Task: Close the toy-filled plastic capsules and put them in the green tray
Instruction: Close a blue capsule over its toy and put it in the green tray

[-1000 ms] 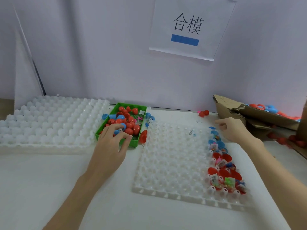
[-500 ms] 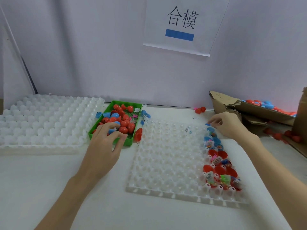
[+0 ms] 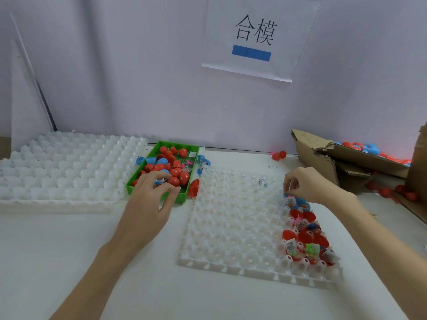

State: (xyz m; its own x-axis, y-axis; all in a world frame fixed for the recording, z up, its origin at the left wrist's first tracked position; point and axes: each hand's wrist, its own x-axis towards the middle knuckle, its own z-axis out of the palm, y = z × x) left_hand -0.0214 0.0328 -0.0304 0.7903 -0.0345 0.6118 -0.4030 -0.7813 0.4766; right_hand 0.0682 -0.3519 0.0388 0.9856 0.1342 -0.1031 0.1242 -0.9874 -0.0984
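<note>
While the left hand (image 3: pixel 152 199) hovers loosely curled over the green tray (image 3: pixel 184 147) (apparently empty), the right hand (image 3: pixel 307 184) pinches a blue capsule (image 3: pixel 298 200) beneath it, which next needs closing.

Head-worn camera looks forward and down, close above the table (image 3: pixel 69 250).

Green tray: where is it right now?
In the head view the green tray sits left of centre, between the two white cell trays, with the left hand over its near end.
</note>
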